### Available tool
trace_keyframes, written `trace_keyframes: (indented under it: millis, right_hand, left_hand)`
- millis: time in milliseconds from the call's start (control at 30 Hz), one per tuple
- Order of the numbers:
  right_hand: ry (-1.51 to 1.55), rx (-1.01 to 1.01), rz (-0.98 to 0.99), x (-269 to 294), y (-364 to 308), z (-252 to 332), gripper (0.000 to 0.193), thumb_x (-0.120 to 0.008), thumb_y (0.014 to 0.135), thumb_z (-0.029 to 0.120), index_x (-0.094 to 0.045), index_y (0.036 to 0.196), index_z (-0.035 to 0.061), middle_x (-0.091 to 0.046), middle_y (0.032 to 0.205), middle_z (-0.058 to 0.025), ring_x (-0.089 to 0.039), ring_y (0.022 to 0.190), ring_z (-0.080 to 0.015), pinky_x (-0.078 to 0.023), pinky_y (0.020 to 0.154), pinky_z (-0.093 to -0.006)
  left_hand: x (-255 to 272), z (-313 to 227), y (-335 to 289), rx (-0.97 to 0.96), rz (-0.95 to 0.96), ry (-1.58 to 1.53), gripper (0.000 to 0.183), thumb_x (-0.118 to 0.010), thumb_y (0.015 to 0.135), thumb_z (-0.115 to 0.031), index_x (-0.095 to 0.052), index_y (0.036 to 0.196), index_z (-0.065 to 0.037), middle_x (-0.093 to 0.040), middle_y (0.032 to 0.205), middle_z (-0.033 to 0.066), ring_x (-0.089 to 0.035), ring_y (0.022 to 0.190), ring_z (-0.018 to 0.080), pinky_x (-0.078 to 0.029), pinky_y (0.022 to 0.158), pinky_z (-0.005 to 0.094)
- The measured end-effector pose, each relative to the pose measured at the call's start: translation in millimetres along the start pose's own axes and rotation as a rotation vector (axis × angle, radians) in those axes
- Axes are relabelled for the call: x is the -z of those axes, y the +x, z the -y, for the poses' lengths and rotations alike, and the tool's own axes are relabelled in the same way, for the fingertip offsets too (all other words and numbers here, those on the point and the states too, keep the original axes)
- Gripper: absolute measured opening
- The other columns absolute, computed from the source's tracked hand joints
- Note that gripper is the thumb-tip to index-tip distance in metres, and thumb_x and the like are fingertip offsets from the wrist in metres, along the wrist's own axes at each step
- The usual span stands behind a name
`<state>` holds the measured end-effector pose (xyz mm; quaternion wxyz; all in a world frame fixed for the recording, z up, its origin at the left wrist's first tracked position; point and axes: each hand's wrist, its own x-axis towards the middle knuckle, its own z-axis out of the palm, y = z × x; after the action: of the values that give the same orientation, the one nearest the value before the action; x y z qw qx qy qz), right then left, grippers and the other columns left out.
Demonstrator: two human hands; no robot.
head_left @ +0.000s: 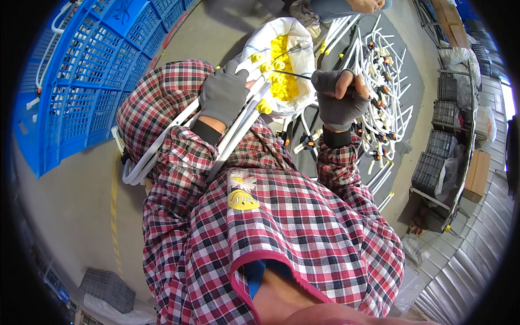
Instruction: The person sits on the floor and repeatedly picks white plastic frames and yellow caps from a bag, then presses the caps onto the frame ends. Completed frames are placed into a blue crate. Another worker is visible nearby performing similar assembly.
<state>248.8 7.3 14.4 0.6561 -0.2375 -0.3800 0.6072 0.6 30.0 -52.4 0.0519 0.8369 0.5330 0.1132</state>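
My left hand [225,92], in a grey glove, is closed around a bundle of white tubes [234,135] that lies across my lap. Yellow caps [266,67] sit at the upper ends of these tubes. Raised to the right, my right hand [341,100] wears a grey glove with bare fingertips. Its fingers pinch a thin dark rod [295,75] that points left toward the capped ends. Whether the rod touches a cap, I cannot tell. Just beyond, a white sack [303,39] stands open with many loose yellow caps [283,89] inside; another dark rod-like piece lies over them.
Many white tubes [379,103] with black and orange fittings lie on a dark mat to the right. Blue plastic crates [70,86] stand at the left. A shelf with grey crates [428,168] runs along the right. Part of another person [346,7] shows at the top.
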Motion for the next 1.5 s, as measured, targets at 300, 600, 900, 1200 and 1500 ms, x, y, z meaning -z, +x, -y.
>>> trace_keyframes:
  millis: [300,600,900,1200,1500]
  right_hand:
    - [0.04,0.005,-0.005,-18,18,-8,0.053,-0.039,0.102,0.042,-0.045,0.063,0.0078,-0.042,0.057,-0.0052,-0.037,0.059,-0.0204,-0.034,0.07,-0.0379]
    - [-0.035,-0.007,0.011,-21,29,12,0.054,-0.039,0.101,0.045,-0.045,0.062,0.0085,-0.041,0.056,-0.005,-0.034,0.058,-0.0199,-0.03,0.064,-0.0375]
    - [-0.388,-0.088,0.16,-45,40,-9,0.06,-0.04,0.101,0.048,-0.047,0.061,0.0041,-0.042,0.056,-0.0049,-0.038,0.057,-0.0204,-0.033,0.064,-0.037]
    - [-0.212,-0.014,-0.021,-36,32,-54,0.06,-0.038,0.101,0.049,-0.049,0.064,0.0038,-0.047,0.06,-0.009,-0.047,0.064,-0.0269,-0.039,0.074,-0.0401]
    - [-0.476,-0.174,0.054,-63,25,-4,0.051,-0.042,0.103,0.042,-0.045,0.063,0.0093,-0.036,0.058,-0.0003,-0.038,0.059,-0.0181,-0.035,0.07,-0.0351]
  left_hand:
    - [10,12,11,0.022,0.104,-0.118,0.031,-0.06,0.099,-0.04,-0.066,0.113,-0.013,-0.06,0.109,0.0103,-0.07,0.083,0.031,-0.058,0.068,0.0424]
    - [20,17,18,-0.05,0.159,-0.197,0.027,-0.072,0.087,-0.022,-0.067,0.111,-0.011,-0.06,0.111,0.0124,-0.071,0.082,0.0307,-0.058,0.067,0.0419]
    - [28,16,17,-0.032,0.195,-0.283,0.019,-0.066,0.086,-0.014,-0.071,0.104,-0.009,-0.062,0.106,0.0163,-0.071,0.08,0.0333,-0.057,0.068,0.0438]
    - [23,13,12,0.011,0.225,-0.267,0.027,-0.069,0.082,-0.012,-0.066,0.109,-0.008,-0.058,0.106,0.0154,-0.07,0.079,0.0332,-0.059,0.068,0.0431]
    - [37,8,16,-0.009,0.224,-0.351,0.03,-0.072,0.083,-0.018,-0.069,0.113,-0.015,-0.061,0.107,0.0126,-0.071,0.082,0.033,-0.058,0.071,0.045]
